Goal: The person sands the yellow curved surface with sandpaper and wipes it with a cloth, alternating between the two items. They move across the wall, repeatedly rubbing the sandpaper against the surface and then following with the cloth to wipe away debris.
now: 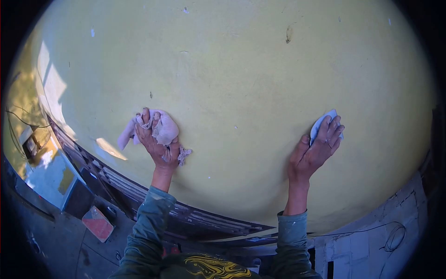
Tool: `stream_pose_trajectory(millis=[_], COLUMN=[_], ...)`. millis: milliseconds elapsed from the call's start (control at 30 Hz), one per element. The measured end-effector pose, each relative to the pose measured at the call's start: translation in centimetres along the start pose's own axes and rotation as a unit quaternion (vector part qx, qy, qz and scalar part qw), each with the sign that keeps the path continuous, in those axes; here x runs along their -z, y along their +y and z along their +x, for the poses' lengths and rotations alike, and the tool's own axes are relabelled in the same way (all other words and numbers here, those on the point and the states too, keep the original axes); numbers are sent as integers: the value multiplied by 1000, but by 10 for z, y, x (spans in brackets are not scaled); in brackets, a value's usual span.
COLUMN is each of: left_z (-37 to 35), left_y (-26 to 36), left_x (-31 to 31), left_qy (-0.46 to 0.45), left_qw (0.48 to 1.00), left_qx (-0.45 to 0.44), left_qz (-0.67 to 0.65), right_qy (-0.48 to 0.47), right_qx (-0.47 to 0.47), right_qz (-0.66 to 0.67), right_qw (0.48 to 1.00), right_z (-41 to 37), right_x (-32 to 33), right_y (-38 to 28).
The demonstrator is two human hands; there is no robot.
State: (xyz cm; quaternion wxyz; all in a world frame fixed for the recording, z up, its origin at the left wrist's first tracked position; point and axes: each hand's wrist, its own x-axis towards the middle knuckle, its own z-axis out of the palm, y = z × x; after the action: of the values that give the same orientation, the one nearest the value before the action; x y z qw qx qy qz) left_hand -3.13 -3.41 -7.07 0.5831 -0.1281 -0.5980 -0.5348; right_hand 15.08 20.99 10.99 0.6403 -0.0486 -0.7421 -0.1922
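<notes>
A yellow-green painted wall (227, 69) fills most of the head view, with small chips and dark marks on it. At the left, my left hand (158, 146) grips a bunched pinkish-white ribbed rag (167, 129) against the wall. Part of the rag hangs out to the left of the fingers, and a frayed bit shows by the wrist. My right hand (316, 149), farther right, presses a folded light-blue sheet, like sandpaper (321, 122), to the wall. Its fingers lie bent over the sheet and cover much of it.
Dark metal grating (209, 223) runs along the wall's lower edge. Below right are grey blocks (357, 246) with a coiled black cable (395, 237). A red board (98, 224) lies at the lower left. Sunlit patches fall on the wall's left side.
</notes>
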Motion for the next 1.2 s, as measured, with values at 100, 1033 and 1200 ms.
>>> stream_pose_trajectory(millis=[100, 1033, 1200], left_z=[-2, 3, 5], left_y=[-7, -19, -3], left_x=[0, 15, -1], left_qy=[-1, -93, 24], left_qw=[999, 994, 973], left_qx=[7, -47, 34], left_qz=[-32, 30, -226], right_qy=[-64, -22, -102], right_qx=[62, 5, 68], right_qz=[35, 24, 38], right_qw=[995, 999, 992], right_z=[-16, 11, -36], right_x=[-6, -4, -13], right_y=[-36, -22, -52])
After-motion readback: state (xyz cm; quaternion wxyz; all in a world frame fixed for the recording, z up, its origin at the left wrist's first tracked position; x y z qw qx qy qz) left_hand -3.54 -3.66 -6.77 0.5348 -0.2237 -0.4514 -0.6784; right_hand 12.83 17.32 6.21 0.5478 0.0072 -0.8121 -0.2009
